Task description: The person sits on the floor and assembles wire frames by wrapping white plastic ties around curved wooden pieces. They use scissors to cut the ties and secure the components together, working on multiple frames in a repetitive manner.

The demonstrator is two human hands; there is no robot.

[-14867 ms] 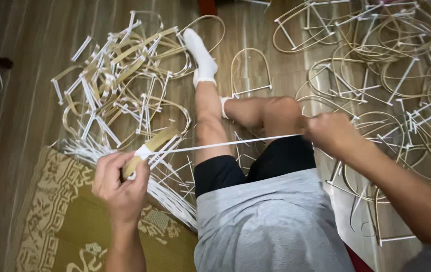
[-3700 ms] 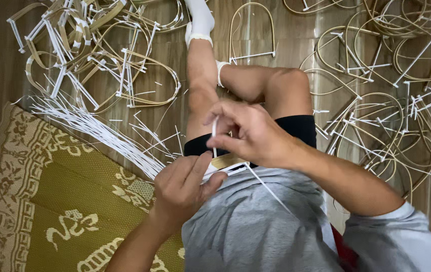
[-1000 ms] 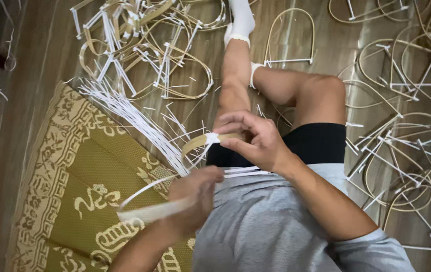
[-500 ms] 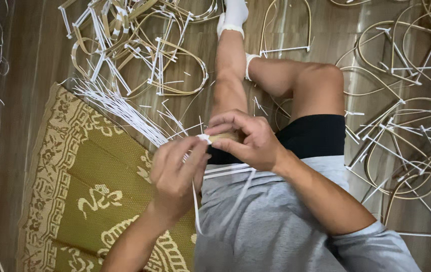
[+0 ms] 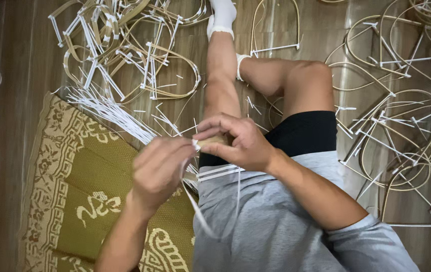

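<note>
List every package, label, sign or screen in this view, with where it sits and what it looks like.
None in view: no package, label, sign or screen.
What is there: bent cane hoops bound with white strips on the wooden floor, a loose bundle of white strips, and a green and cream patterned mat.
The left hand and right hand pinch a tan strip end wrapped in white strip.

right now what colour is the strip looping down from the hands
White. The thin strip hangs from the left hand, seen in the head view.
</note>
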